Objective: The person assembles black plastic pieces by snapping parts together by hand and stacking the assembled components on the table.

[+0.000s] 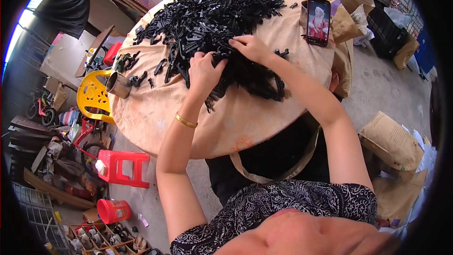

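A large heap of small, narrow black plastic pieces spreads over the round table, which is covered with a tan cloth. At the near side of the heap, my left hand curls its thumb and fingers round a black piece, which is partly hidden. My right hand is just to the right and slightly farther away. Its thumb and fingertips come together over the heap; what lies between them is too small to make out. More black pieces trail toward me below the right hand.
A phone stands upright at the table's right side. On the left edge lies a metal cup, tilted, beside a yellow chair. A red stool and red bucket are on the floor. Paper bags lie at right.
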Action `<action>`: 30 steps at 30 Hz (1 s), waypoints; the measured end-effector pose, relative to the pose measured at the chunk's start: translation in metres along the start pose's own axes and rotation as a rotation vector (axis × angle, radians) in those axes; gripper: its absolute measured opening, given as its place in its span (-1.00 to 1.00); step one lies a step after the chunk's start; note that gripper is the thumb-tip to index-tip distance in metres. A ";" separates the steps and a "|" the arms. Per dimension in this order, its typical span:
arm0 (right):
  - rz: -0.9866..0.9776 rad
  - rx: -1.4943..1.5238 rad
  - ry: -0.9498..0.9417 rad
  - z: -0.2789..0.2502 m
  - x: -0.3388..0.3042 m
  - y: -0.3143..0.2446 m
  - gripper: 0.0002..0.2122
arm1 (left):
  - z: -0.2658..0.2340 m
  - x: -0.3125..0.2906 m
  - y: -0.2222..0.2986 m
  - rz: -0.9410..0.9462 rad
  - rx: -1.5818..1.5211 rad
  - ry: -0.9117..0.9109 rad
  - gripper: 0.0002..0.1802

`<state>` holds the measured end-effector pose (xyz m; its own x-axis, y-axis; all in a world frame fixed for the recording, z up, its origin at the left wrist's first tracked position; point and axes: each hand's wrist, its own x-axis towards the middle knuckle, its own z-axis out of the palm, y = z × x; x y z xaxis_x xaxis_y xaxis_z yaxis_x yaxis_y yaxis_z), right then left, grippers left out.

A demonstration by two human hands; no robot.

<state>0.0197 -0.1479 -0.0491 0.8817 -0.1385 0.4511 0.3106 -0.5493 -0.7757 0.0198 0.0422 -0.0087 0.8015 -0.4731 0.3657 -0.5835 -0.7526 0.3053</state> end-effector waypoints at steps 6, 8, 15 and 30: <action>-0.288 -0.076 0.314 -0.021 -0.006 0.006 -0.85 | 0.005 -0.007 0.007 0.179 -0.150 0.333 -0.65; -0.331 -0.230 0.200 -0.027 -0.010 0.004 -0.87 | 0.006 -0.003 0.010 0.145 -0.271 0.398 -0.70; -0.146 -0.233 0.119 -0.053 -0.021 0.007 -0.86 | -0.002 0.002 0.009 -0.030 -1.024 0.360 -0.88; -0.446 0.147 0.073 -0.047 -0.090 -0.055 -0.89 | 0.005 -0.036 0.039 -0.142 -1.020 -0.361 -0.65</action>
<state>-0.0934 -0.1444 -0.0263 0.6251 0.0244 0.7802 0.7051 -0.4464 -0.5510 -0.0310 0.0276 -0.0142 0.7640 -0.6439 0.0404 -0.1829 -0.1561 0.9707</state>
